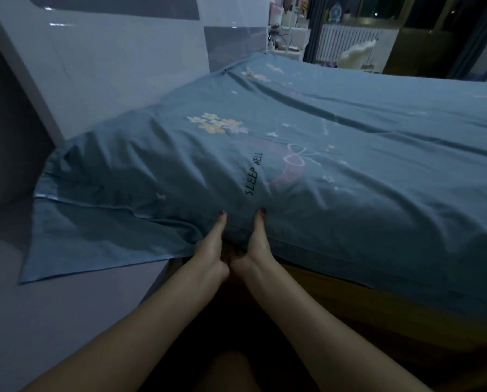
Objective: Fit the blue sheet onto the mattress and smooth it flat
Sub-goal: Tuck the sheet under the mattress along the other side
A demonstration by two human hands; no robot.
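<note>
Your 2 hands sit close together at the near edge of the bed, both working the same stretch of the blue cotton sheet printed with flowers, stars, a pink bow and the words "SLEEP WELL" (307,171). Your left hand (212,251) has its thumb laid up over the top of the cloth, the painted nail showing, while its fingers go under the edge and out of sight, so it pinches the sheet at the mattress side. Your right hand (255,244) mirrors it just beside: thumb up on the fabric, fingers tucked beneath, gripping the same hem.

The sheet covers the thick mattress (378,267) from the near edge to the far end, where it reaches the pale glossy headboard panel (109,66). It is not flat: long creases run diagonally across the far half, and finer wrinkles fan out from your thumbs. To the left, a loose corner of the sheet (75,244) spills off the mattress and lies spread on a pale lilac surface (67,312) beside the bed. To the right of your hands the hem hangs down the mattress side over the yellow-brown wooden bed frame (349,295).

Beyond the bed stand a white radiator (347,41), a white fluffy chair (355,56) and a cluttered white shelf (284,26).
</note>
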